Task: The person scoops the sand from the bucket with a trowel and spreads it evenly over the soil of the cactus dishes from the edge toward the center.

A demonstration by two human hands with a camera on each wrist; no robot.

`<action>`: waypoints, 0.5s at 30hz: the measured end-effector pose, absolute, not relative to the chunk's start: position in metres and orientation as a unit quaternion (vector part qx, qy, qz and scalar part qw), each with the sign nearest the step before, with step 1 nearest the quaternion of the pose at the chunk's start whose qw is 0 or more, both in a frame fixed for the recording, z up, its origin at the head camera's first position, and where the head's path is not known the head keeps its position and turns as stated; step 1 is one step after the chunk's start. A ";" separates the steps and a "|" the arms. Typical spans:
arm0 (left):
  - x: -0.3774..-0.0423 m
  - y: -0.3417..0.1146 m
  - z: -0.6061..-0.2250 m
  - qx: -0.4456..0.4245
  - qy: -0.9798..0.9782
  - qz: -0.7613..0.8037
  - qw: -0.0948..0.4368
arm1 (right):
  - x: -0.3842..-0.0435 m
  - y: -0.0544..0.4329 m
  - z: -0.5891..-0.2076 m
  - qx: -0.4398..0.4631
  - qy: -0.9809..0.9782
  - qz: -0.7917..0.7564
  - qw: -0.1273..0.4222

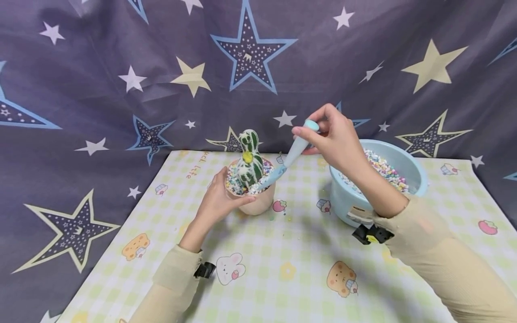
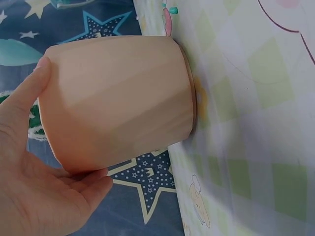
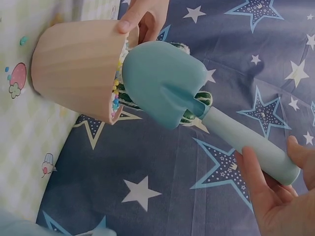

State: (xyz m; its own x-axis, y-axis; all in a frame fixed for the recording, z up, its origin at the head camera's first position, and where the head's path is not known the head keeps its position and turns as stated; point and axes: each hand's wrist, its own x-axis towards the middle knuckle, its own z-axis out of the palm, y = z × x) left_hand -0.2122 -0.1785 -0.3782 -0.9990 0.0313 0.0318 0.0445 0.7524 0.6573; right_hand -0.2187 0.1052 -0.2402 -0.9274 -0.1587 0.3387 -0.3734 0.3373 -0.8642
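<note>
My left hand (image 1: pixel 218 199) grips a pale peach flowerpot (image 1: pixel 260 205), thumb at the near rim and fingers round its far left side. A green artificial-looking cactus (image 1: pixel 253 169) with white fuzz and a yellow flower stands in it, ringed by small multicoloured pebbles (image 1: pixel 234 183). Between thumb and fingers, my right hand (image 1: pixel 338 142) pinches the handle end of a light blue trowel (image 1: pixel 296 150), tilted down to the left. The scoop (image 3: pixel 162 81) lies over the right part of the rim beside the cactus; white pebbles show at its tip.
A light blue tub (image 1: pixel 343 204) with many multicoloured pebbles (image 1: pixel 383 168) stands right of the pot, under my right forearm. A few loose pebbles (image 1: pixel 272 219) lie on the checked tablecloth (image 1: pixel 291 251). A dark star-patterned curtain (image 1: pixel 161 58) hangs behind the table.
</note>
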 end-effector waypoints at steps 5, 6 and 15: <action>-0.212 -0.179 -0.380 -0.022 -0.937 -0.349 0.009 | -0.218 0.112 -0.244 0.163 -0.814 0.549 0.101; -0.212 -0.179 -0.380 -0.024 -0.936 -0.350 0.009 | -0.218 0.113 -0.245 0.162 -0.813 0.550 0.102; -0.211 -0.179 -0.379 -0.024 -0.935 -0.353 0.010 | -0.218 0.112 -0.246 0.205 -0.796 0.560 0.102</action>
State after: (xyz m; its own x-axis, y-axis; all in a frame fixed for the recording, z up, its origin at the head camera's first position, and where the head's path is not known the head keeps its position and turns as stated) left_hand -0.2112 -0.1789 -0.3795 -0.9987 0.0376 0.0355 0.0516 0.7493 0.6603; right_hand -0.2183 0.1116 -0.2464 -0.8948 -0.2133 0.3922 -0.4413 0.2894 -0.8494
